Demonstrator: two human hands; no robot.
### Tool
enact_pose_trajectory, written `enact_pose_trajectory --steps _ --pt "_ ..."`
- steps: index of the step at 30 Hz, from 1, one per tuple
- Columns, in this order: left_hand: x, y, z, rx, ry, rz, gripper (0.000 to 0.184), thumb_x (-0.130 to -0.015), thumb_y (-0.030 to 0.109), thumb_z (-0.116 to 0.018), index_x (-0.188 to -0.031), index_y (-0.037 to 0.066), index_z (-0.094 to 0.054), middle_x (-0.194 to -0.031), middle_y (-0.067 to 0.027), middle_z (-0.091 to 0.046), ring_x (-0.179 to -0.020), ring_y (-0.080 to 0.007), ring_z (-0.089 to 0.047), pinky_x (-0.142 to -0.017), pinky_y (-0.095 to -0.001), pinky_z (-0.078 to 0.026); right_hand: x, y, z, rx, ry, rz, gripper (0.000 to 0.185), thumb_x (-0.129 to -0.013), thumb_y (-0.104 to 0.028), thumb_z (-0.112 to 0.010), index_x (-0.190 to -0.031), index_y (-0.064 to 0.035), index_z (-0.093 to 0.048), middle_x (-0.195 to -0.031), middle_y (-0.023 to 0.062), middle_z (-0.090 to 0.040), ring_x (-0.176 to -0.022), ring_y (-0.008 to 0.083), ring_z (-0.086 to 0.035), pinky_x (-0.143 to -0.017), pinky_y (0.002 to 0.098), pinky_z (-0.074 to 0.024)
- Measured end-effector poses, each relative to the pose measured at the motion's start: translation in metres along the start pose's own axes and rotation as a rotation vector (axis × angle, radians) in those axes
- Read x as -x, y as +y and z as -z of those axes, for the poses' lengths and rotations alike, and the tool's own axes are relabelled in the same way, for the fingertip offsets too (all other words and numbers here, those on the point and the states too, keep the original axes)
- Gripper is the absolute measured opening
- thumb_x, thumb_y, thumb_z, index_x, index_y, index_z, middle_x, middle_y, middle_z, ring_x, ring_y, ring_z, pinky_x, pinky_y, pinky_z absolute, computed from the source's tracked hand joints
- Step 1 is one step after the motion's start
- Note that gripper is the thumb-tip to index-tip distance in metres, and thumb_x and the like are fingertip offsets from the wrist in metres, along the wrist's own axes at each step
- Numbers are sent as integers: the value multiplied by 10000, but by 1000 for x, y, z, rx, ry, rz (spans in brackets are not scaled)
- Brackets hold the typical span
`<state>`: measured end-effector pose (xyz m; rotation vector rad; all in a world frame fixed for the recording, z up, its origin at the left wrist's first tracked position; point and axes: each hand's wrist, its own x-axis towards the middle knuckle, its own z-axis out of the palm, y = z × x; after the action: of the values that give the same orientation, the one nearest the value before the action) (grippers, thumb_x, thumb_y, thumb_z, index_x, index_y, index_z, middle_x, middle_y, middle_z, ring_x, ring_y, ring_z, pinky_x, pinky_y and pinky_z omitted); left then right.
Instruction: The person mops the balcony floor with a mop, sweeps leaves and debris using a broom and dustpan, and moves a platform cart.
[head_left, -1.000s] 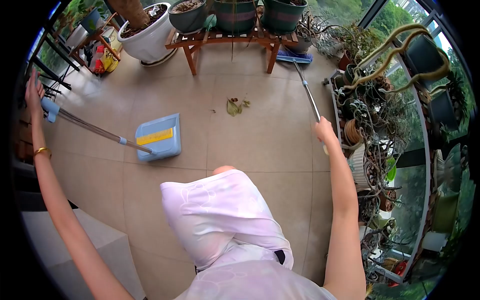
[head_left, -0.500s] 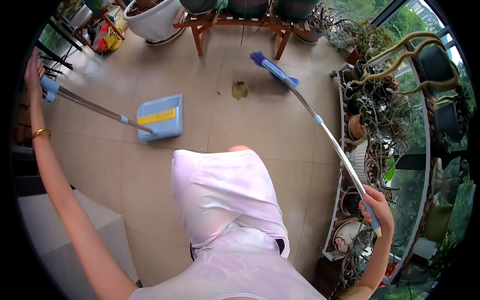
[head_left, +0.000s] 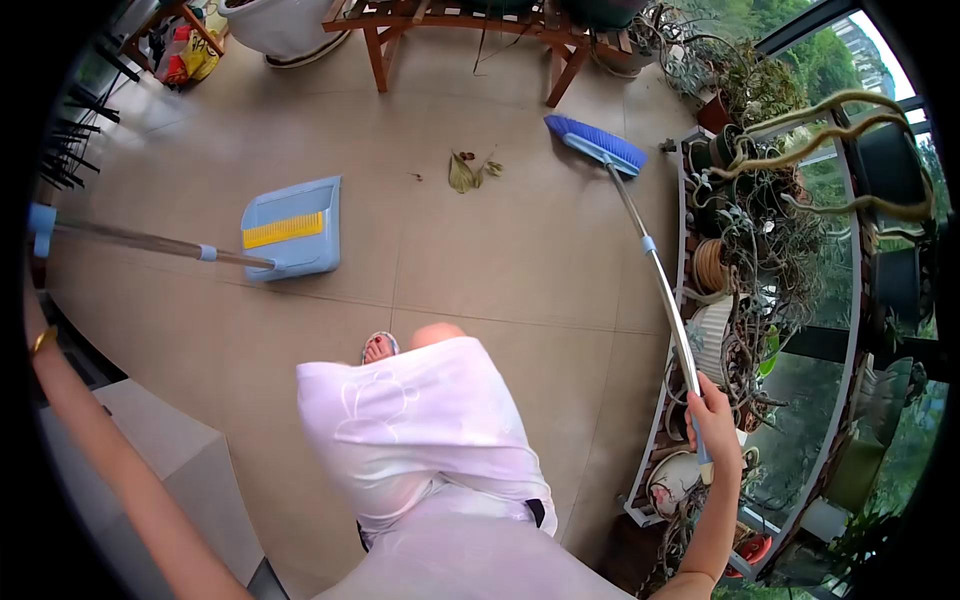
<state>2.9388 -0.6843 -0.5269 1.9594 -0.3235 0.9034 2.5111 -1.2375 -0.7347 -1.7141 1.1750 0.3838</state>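
My right hand is closed around the lower end of the handle of a broom. Its blue-bristled head rests on the floor tiles at the upper right. A light-blue dustpan with a yellow comb strip lies on the floor at left, its metal pole reaching to the left edge. There, the pole's blue top end is beside my left forearm, which wears a gold bangle. My left hand's fingers are lost in the dark rim of the view. Dry leaves lie between dustpan and broom head.
A wooden bench with pots stands at the far side, beside a white planter. Along the right, a plant rack holds several potted plants near the windows. A grey box-like block is at lower left. My sandalled foot shows ahead.
The broom head has swung right, away from the leaves, and turned so its bristles face away. The dustpan appears shifted left as the view moved. My left hand has slipped out of sight.
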Motion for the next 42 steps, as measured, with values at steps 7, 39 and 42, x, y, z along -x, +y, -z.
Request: enact_pose_trajectory --steps 7,39,42 --pt "9 4 9 -7 0 82 357 -904 316 -422 -718 13 -444 -469 39 -211 -341 -42 -176 -308 -183 -137 -6 -60 9 254 25 -48 402 -830 -89 -441 -1223 -23 -392 -563 58 -495 -359 113 -442 -335 279 -369" --pt "59 141 -5 -1287 -387 831 470 -845 354 -505 -1218 91 -393 -1186 -177 -390 -1042 -343 -438 -855 -430 -368 -124 -335 309 606 85 -134 383 -776 -149 -523 -1128 -1 -501 -973 262 -566 -913 380 -547 -771 416 -455" --pt "89 192 -56 -1147 -612 1004 395 -810 284 -564 -1131 88 -444 -1112 -178 -404 -1047 -329 -425 -863 -417 -370 -159 -329 340 604 91 -96 323 -780 -150 -528 -1061 9 -515 -928 259 -574 -900 387 -545 -754 435 -446"
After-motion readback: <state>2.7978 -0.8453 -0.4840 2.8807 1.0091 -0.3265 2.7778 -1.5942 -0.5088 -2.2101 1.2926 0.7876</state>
